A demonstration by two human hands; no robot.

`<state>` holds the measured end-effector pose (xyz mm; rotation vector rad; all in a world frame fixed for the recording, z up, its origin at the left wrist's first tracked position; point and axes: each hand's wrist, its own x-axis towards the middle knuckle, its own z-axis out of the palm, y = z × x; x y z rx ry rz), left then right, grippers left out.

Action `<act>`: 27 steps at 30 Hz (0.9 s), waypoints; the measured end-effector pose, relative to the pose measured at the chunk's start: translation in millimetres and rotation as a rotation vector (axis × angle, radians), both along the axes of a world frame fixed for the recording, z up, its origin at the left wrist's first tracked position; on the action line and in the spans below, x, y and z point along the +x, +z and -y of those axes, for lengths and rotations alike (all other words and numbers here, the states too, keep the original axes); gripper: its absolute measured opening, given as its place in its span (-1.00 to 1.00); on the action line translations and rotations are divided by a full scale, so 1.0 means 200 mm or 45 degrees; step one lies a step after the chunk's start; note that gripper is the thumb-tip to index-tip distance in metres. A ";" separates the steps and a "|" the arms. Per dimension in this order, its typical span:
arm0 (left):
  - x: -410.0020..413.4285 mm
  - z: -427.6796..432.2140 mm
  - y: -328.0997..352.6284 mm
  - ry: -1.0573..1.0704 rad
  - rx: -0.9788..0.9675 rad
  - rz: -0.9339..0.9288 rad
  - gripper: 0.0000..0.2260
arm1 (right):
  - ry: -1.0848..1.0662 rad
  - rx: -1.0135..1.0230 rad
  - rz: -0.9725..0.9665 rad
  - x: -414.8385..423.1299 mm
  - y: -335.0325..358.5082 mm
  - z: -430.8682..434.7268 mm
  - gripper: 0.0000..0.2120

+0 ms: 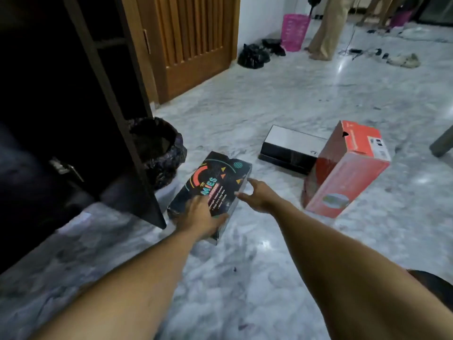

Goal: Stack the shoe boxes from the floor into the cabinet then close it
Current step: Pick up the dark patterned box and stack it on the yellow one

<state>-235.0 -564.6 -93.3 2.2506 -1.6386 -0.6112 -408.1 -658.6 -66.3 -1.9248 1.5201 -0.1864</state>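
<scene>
Hands are both working on the black cardboard shoe box with bright printed shapes, lying on the grey marble floor: the left hand is gripping its near end, and the right hand is touching its right edge, fingers loose. Stacking is seemingly just beginning. Leftward, the dark wooden cabinet's open door and a bag-lined black bin are crowding the route; rightward, a black-and-white box and a leaning red cardboard box are waiting.

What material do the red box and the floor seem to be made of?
The red box: probably cardboard, matte, with a folded end flap and scuffed side. The floor: likely polished marble or marble-look tile; grey veining, glossy reflections.
</scene>
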 end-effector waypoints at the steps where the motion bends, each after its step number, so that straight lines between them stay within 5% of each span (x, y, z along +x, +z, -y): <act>1: 0.00 0.02 -0.07 -0.003 0.001 0.015 -0.26 | 0.011 -0.010 0.018 0.04 -0.06 0.06 -0.38; 6: -0.02 0.09 -0.30 0.045 0.029 0.132 -0.12 | 0.079 -0.020 -0.107 0.15 -0.33 0.32 -0.27; 14: 0.01 0.03 -0.40 -0.016 -0.138 0.353 -0.29 | 0.175 -0.023 -0.420 0.20 -0.41 0.38 -0.33; 27: 0.19 -0.24 -0.33 -0.563 0.175 0.073 -0.30 | -0.073 -0.333 -0.455 -0.28 -0.41 -0.50 -0.58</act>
